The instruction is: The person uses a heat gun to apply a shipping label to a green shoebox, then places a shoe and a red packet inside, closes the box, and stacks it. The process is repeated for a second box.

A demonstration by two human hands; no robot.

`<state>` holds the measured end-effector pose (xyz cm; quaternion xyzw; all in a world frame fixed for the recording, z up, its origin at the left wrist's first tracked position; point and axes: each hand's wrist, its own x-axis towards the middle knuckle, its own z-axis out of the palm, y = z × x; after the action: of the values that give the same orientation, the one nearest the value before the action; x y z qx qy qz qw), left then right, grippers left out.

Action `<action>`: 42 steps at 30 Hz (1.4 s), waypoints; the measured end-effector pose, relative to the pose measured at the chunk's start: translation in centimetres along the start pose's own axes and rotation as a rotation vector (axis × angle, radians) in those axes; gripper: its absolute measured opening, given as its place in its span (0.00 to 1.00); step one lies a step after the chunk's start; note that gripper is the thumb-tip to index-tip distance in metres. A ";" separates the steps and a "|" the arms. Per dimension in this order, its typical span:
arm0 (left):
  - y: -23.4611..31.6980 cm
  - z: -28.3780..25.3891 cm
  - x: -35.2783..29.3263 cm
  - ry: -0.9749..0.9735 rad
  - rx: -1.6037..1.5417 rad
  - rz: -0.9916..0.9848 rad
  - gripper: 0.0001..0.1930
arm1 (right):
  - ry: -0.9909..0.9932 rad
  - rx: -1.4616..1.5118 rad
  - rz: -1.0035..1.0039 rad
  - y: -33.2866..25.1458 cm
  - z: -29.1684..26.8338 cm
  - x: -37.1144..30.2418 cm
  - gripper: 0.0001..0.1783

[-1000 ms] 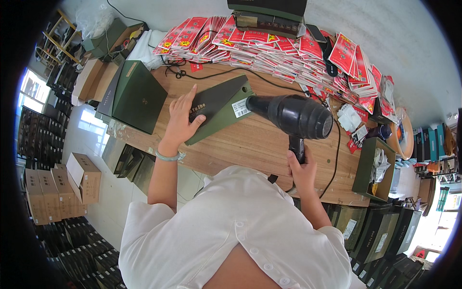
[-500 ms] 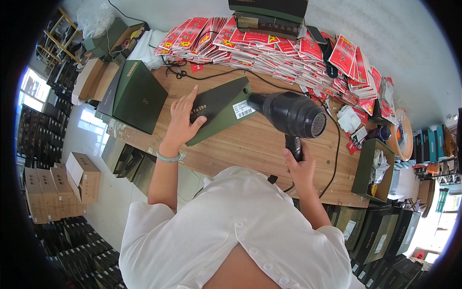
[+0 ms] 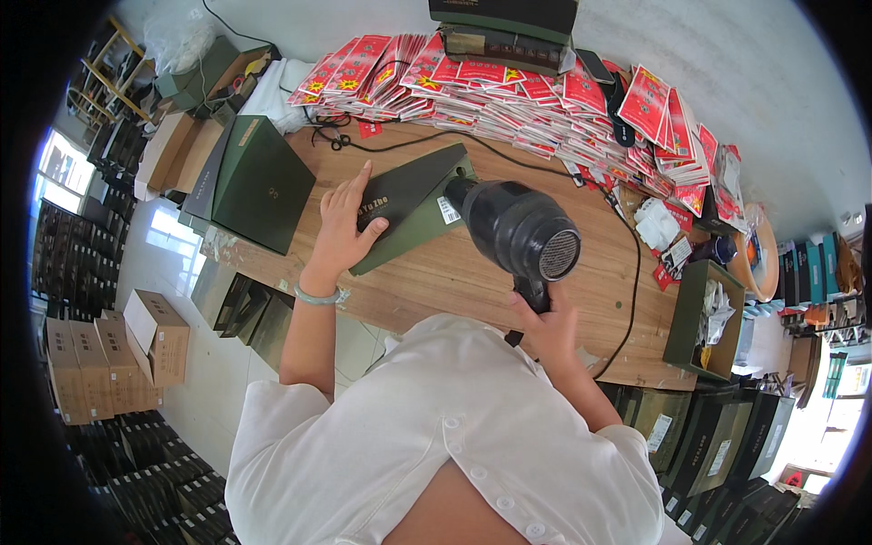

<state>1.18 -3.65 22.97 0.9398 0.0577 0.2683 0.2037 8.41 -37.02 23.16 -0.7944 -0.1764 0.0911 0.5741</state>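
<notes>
A black hair dryer (image 3: 513, 222) is gripped by its handle in my right hand (image 3: 550, 325). Its nozzle points at the white barcode label on the end of a dark green shoe box (image 3: 404, 195), covering part of that label. The box lies on the wooden table (image 3: 509, 304). My left hand (image 3: 343, 222) rests on the box's dark upper face with fingers stretched and thumb spread. Another green box (image 3: 272, 186) stands at the table's left, beside my left hand.
Stacked red cards (image 3: 536, 100) line the wall, with a phone (image 3: 595, 65) and a dark box (image 3: 504, 45) on them. The dryer's black cord (image 3: 636, 263) curves across the right side. An open green box (image 3: 708, 318) holds crumpled wrapping. Cartons (image 3: 159, 336) stand on the floor at left.
My right hand has moved the hair dryer left and slightly nearer to me, its nozzle now over part of the label. The left hand and the box have stayed in place.
</notes>
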 end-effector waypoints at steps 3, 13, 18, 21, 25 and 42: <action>-0.1 0.0 0.0 0.001 -0.001 0.000 0.44 | -0.009 0.028 0.006 0.3 0.1 -0.3 0.29; -0.3 0.1 -0.2 -0.002 0.014 -0.001 0.43 | -0.029 0.010 0.119 -0.2 -1.2 -1.5 0.27; -0.3 0.1 -0.1 -0.001 0.007 0.003 0.43 | -0.007 0.072 0.092 0.1 -1.2 -2.0 0.27; -0.3 0.1 -0.1 0.001 0.006 0.000 0.43 | -0.018 0.080 0.112 0.4 -1.4 -2.1 0.27; -0.3 0.1 -0.1 -0.009 0.002 -0.002 0.43 | 0.001 0.093 0.193 0.8 -1.4 -2.2 0.26; -0.5 0.2 -0.1 -0.003 0.017 -0.006 0.44 | 0.015 0.051 0.164 2.4 -1.9 -2.9 0.25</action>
<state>1.20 -3.28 22.55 0.9418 0.0624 0.2657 0.1965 6.84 -40.44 21.29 -0.7920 -0.1038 0.1363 0.5860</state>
